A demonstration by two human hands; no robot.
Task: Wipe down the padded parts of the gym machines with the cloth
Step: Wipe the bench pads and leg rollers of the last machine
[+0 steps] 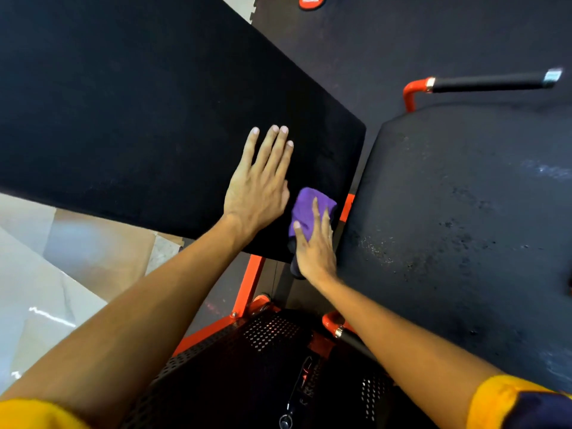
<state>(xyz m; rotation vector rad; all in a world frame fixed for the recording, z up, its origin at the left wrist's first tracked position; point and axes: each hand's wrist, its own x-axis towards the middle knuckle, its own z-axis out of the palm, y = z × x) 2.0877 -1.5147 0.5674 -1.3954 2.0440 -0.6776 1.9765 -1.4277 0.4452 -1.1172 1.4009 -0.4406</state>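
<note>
Black pad [148, 97]: left hand [258, 190] flat; right hand [315, 246] presses purple cloth [305, 205].

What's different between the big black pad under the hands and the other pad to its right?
The big pad is deep, even black; the right pad looks greyer, with pale specks and scuffs. The left hand lies flat on the big pad and the right hand presses the purple cloth to it; neither rests on the right pad. Both are dark pads on orange framing.
</note>
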